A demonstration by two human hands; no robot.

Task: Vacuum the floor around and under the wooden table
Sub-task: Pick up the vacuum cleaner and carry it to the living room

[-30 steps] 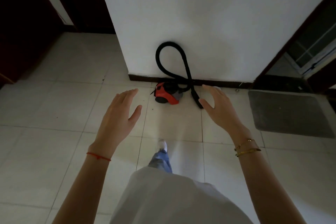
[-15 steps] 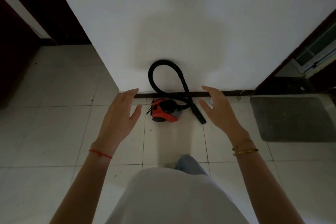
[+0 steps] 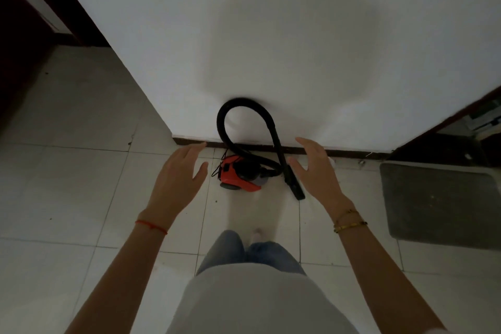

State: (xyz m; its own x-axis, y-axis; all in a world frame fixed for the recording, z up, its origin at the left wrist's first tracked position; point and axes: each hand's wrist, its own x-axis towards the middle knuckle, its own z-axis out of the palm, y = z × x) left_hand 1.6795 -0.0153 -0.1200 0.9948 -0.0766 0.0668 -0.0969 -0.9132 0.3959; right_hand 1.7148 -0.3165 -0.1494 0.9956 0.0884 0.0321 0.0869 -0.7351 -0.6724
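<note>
1. Both bare forearms reach forward and down over the tiled floor (image 3: 67, 187), with the vacuum between the two hands in this view.
2. The left hand (image 3: 176, 179) hovers palm down, its back to the camera; its fingers (image 3: 189, 150) are straight and loosely together, the thumb spread toward the vacuum, holding nothing. A red string circles that wrist.
3. The right hand (image 3: 315, 171) hovers opposite, tilted with the palm turned inward; its fingers (image 3: 307, 142) are extended and slightly bent, thumb out to the left, also holding nothing. Two gold bangles sit on that wrist.
4. The vacuum (image 3: 238, 175), red with a dark top, sits on the floor just beside the dark skirting at the foot of the white wall (image 3: 271, 35).
5. Its black hose (image 3: 244, 106) loops up against the wall and comes back down, ending in a black nozzle (image 3: 294, 183) lying on the tiles to the vacuum's right, just beside the right thumb in this view.
6. A grey mat (image 3: 439, 203) lies on the floor at the right edge, well apart from the vacuum.
7. Neither hand touches the vacuum or hose.
</note>
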